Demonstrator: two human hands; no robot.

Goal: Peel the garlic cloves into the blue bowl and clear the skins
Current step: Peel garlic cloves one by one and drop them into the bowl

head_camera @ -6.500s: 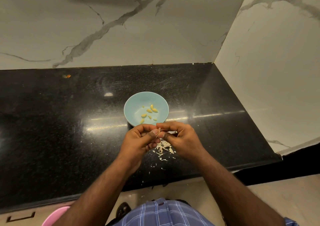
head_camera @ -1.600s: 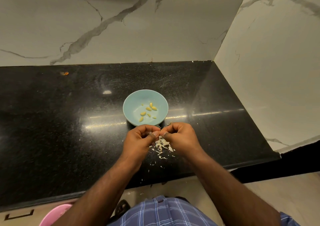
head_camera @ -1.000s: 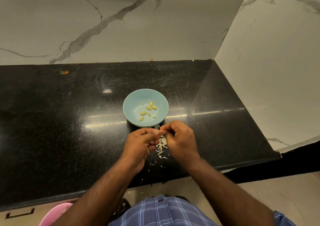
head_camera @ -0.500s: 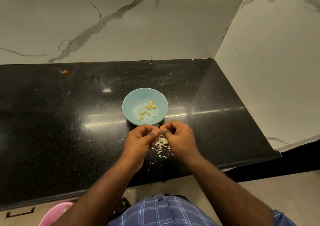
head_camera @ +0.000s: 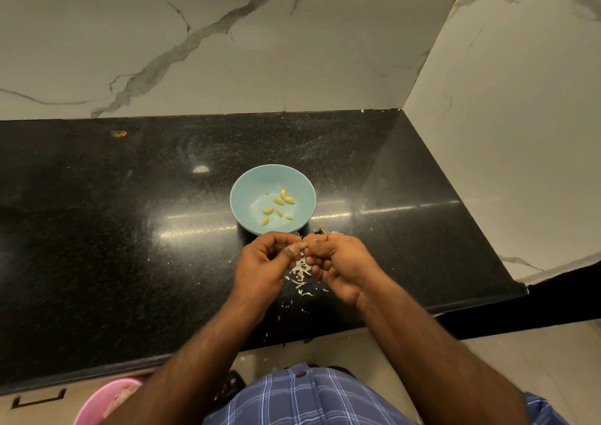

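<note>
Both hands are brought together just short of the blue bowl (head_camera: 242, 203), knuckles up, working at one small garlic clove (head_camera: 301, 245) between them. The left hand (head_camera: 263, 267) has its fingers curled in and its thumb pressed against the clove; the right hand (head_camera: 338, 265) is curled the same way, thumb and forefinger pinching at the pale tip from the other side. So the peeling step is in hand, not the clearing.

Beyond the fingertips, the bowl holds a handful of peeled cloves (head_camera: 279, 201), yellowish and scattered over its bottom. Directly under and just behind the hands lies a loose heap of skins (head_camera: 300, 273) on the dark tabletop (head_camera: 130, 229), with stray flakes trailing back towards the person's body.

The next move, as I judge it, calls for stripping off whatever skin clings on, then reaching forward a short way to drop the bare clove into the bowl (the skins can wait until the last clove is done).

The clove itself is nearly all hidden by the fingers, so I cannot tell how much skin is left on it. A small dark-and-pale scrap (head_camera: 323, 230) just beyond the right hand is possibly more garlic or husk; it is too small to say.
</note>
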